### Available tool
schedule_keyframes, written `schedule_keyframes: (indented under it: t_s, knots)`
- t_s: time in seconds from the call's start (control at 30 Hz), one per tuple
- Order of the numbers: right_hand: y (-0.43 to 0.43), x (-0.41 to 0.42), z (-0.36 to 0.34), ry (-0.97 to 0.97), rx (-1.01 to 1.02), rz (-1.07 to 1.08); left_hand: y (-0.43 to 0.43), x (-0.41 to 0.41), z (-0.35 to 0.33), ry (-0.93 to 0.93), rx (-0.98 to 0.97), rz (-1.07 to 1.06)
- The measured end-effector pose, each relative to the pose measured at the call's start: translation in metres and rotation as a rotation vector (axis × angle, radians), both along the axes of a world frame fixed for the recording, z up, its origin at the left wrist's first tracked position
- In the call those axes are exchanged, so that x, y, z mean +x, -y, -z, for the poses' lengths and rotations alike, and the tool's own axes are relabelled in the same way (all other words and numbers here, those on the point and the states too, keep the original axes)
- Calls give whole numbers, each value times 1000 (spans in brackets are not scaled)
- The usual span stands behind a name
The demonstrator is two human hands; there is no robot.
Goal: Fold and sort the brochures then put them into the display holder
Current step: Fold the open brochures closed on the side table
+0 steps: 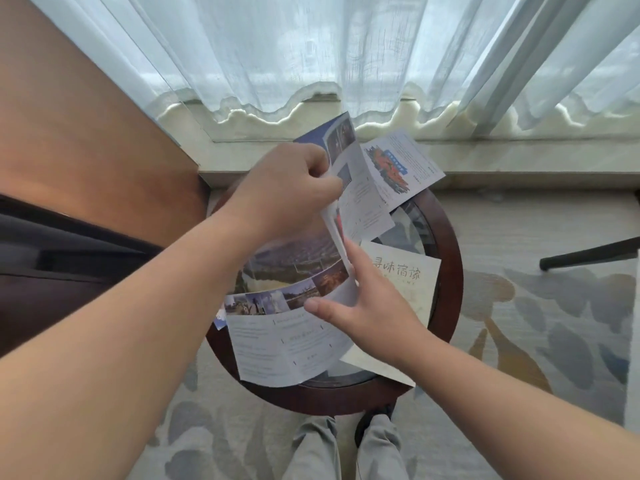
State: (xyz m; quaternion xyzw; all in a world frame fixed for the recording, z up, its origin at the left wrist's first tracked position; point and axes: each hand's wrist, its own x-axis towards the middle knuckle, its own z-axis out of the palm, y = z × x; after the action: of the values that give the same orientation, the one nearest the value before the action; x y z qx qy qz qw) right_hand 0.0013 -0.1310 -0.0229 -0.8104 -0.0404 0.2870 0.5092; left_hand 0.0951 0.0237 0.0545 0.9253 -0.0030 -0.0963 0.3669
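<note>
Grey trousers [311, 448] and both forearms fill the foreground, above a round table [346, 396]. At its near rim lies a text sheet [277, 348], opened flat. Right hand [367, 306]: fingers nearly straight along the bent edge of the brochure [294, 268], thumb spread below it, steadying rather than clasping. Left hand [287, 188]: fingers curled tight, gripping the brochure's upper panels, which are lifted above the table. A cream brochure [405, 275] lies flat to the right, and a far brochure [401, 164] overhangs the back rim, before the curtain [311, 46]. No display holder is in view. Judged progress: early. One brochure is mid-fold, at least the text sheet is unfolded, and sorting and loading remain.
</note>
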Motion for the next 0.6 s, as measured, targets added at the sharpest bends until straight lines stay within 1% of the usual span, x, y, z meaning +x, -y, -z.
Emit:
schedule_keyframes:
  t_s: [0.1,0.17,0.2,0.3,0.33,0.37,0.43,0.5,0.53,0.6]
  knots:
    - [0,5,-12,121,-97,97,4,1,-5,-14,7,13]
    - [7,9,-18,129,-117,140,3,-2,-7,7,37,-17]
    - [12,11,-20,126,-113,179,0,-3,-7,28,23,-74]
    - [25,21,-23,86,-102,327,-21,-14,4,113,-72,-333]
    - [29,25,-23,67,-91,364,-31,-20,12,100,-77,-411]
    - [31,27,-23,47,-74,394,-40,-27,23,40,-70,-478]
    - [35,31,-23,5,-35,426,-51,-45,48,-189,-80,-579]
    - [37,31,-20,-34,-18,434,-52,-63,73,-387,-136,-624]
    - [38,31,-19,-49,-12,438,-49,-69,83,-439,-169,-631]
    - [39,30,-16,-68,2,449,-45,-73,100,-484,-234,-659]
